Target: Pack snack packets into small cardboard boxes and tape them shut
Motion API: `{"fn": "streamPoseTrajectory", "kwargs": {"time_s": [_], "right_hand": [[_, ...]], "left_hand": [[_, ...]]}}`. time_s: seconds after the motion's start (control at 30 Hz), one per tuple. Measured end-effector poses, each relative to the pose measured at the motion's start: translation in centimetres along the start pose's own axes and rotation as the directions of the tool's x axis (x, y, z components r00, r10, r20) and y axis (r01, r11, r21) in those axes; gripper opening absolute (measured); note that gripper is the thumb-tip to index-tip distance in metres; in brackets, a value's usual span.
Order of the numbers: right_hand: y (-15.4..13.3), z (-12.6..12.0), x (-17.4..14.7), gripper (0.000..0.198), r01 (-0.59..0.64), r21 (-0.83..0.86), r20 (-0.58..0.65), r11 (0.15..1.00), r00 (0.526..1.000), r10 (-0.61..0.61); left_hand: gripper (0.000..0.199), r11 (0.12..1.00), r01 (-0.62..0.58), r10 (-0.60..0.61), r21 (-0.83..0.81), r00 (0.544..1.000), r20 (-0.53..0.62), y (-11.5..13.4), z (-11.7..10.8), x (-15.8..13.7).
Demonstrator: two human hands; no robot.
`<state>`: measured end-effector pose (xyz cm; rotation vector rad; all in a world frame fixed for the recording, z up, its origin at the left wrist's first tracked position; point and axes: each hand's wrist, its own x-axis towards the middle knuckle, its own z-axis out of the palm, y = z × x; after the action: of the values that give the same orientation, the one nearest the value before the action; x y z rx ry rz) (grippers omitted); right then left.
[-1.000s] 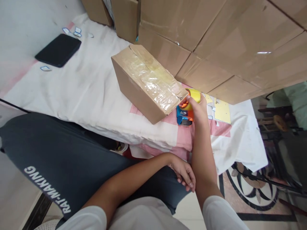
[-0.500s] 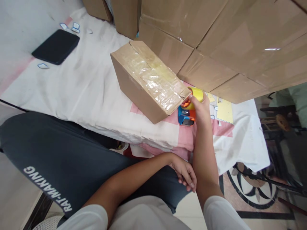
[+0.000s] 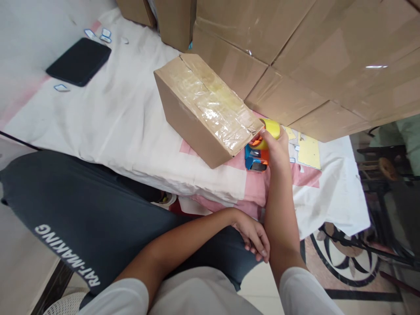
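My right hand is closed round a tape dispenser with a blue and orange body and a roll of yellow tape. The thumb lies over the roll, while the other fingers are mostly hidden. Right beside this hand, a brown cardboard box stands tilted to my view, shiny clear tape running along its top. My left hand hangs loosely above my lap by the right forearm, its fingers slightly bent and nothing in it.
Large taped cartons are stacked behind the box. A black flat device lies at the far left of the white and pink cloth, near small paper scraps. Yellow card lies right of my hand. Patterned floor shows lower right.
The whole view has shifted very slightly. Both hands, the tape dispenser and the box keep their places relative to each other.
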<state>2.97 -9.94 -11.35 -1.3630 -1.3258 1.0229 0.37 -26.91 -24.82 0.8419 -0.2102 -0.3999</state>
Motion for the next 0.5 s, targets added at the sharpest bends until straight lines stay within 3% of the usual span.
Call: {"fn": "streamPoseTrajectory", "kwargs": {"time_s": [0.13, 0.23, 0.3, 0.33, 0.37, 0.4, 0.43, 0.47, 0.5], "right_hand": [[0.0, 0.1, 0.0, 0.034, 0.004, -0.010, 0.015, 1.000, 1.000, -0.003], [0.2, -0.3, 0.1, 0.036, 0.035, -0.063, -0.023, 0.997, 0.999, -0.036], [0.5, -1.0, 0.3, 0.043, 0.025, -0.165, -0.098, 0.986, 0.994, -0.042], [0.6, -1.4, 0.4, 0.048, 0.002, -0.235, -0.138, 0.972, 0.990, -0.035], [0.7, -1.8, 0.5, 0.052, -0.031, -0.311, -0.178, 0.950, 0.984, -0.027], [0.6, -2.2, 0.5, 0.056, -0.058, -0.389, -0.219, 0.919, 0.975, -0.031], [0.4, -2.5, 0.4, 0.059, -0.064, -0.468, -0.257, 0.881, 0.964, -0.066], [0.1, -2.7, 0.1, 0.062, -0.041, -0.545, -0.285, 0.838, 0.949, -0.139], [-0.5, -2.7, -0.3, 0.065, 0.009, -0.615, -0.296, 0.789, 0.924, -0.242]], "left_hand": [[0.014, 0.999, 0.020, -0.019, 0.037, 0.999, -0.040, 1.0, 0.5, -0.1], [0.010, 0.962, 0.073, -0.043, 0.262, 0.992, -0.116, 3.7, 2.8, -1.9], [0.012, 0.826, 0.111, 0.032, 0.552, 0.970, -0.242, 6.3, 5.8, -4.9], [0.015, 0.718, 0.132, 0.173, 0.683, 0.917, -0.358, 7.6, 7.5, -7.0], [0.017, 0.624, 0.141, 0.408, 0.768, 0.780, -0.475, 8.9, 9.2, -9.4], [0.017, 0.541, 0.109, 0.650, 0.834, 0.575, -0.497, 9.9, 10.7, -12.1], [0.016, 0.443, 0.042, 0.847, 0.896, 0.308, -0.433, 10.6, 11.8, -14.8], [0.016, 0.352, 0.012, 0.934, 0.936, -0.078, -0.350, 11.1, 12.5, -17.5], [0.017, 0.337, 0.019, 0.909, 0.941, -0.268, -0.319, 11.1, 12.8, -20.0]]}}
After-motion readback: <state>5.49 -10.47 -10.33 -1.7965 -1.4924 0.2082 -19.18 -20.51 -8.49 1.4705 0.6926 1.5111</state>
